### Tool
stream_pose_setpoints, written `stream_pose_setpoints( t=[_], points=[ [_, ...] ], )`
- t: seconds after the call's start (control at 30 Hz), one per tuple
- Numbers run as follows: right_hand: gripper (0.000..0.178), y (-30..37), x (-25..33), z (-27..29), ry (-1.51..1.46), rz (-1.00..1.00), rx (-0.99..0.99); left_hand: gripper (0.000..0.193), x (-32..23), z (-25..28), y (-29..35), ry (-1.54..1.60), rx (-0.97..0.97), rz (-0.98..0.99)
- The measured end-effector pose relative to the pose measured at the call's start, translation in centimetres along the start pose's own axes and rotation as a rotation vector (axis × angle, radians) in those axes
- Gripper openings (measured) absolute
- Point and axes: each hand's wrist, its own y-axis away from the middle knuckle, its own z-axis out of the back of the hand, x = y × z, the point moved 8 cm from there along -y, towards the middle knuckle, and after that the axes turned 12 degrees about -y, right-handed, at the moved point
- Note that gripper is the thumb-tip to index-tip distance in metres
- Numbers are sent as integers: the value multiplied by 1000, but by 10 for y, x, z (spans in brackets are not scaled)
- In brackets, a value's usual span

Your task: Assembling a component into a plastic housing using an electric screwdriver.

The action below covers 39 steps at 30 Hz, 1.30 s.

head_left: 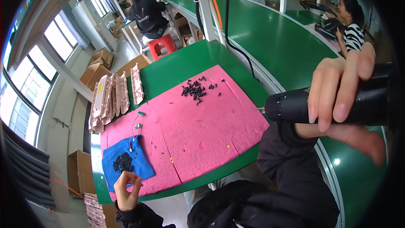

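My right hand [337, 88] is wrapped round a black power screwdriver [291, 105], raised at the right with its thin metal bit pointing left. My left hand [128, 192] is at the near edge of a blue cloth [145, 164], thumb and fingertips brought together in a pinch. Whatever those fingertips hold, if anything, is too small to make out. Just beyond them, a heap of tiny black screws [123, 162] lies on the cloth. Small green circuit boards [138, 126] with thin wires rest at the cloth's far side.
A pink foam mat [198, 131] covers much of the green table [181, 67]. Black screw-like parts [194, 90] are scattered on its far half. Stacked pinkish strips [110, 97] stand at the left. A conveyor rail [270, 82] runs along the right; co-workers sit beyond.
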Motion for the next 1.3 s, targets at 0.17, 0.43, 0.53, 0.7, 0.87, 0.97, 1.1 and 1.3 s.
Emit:
stream_pose_setpoints(
  t=[0.17, 0.43, 0.53, 0.7, 0.87, 0.97, 1.1, 1.3],
  points=[
    [81, 8, 23, 47, -36, -9, 7, 9, -37, -25, -27, -145, -4, -64],
    [81, 16, 42, 71, 25, 59, -66, 12, -72, -51, -57, -181, 59, -131],
    [81, 20, 35, 70, 34, 85, -79, 14, -75, -49, -75, -164, 69, -125],
    [81, 17, 34, 74, 76, 127, -112, 14, -69, -49, -97, -139, 101, -118],
    [81, 24, 53, 96, 134, 157, -176, 13, -69, -67, -106, -140, 142, -137],
    [81, 25, 56, 97, 172, 177, -225, 11, -77, -78, -108, -193, 198, -153],
    [82, 20, 57, 94, 221, 213, -284, 11, -88, -86, -113, -279, 266, -195],
    [83, 24, 87, 107, 273, 281, -353, 10, -109, -93, -117, -338, 312, -220]
  ],
)
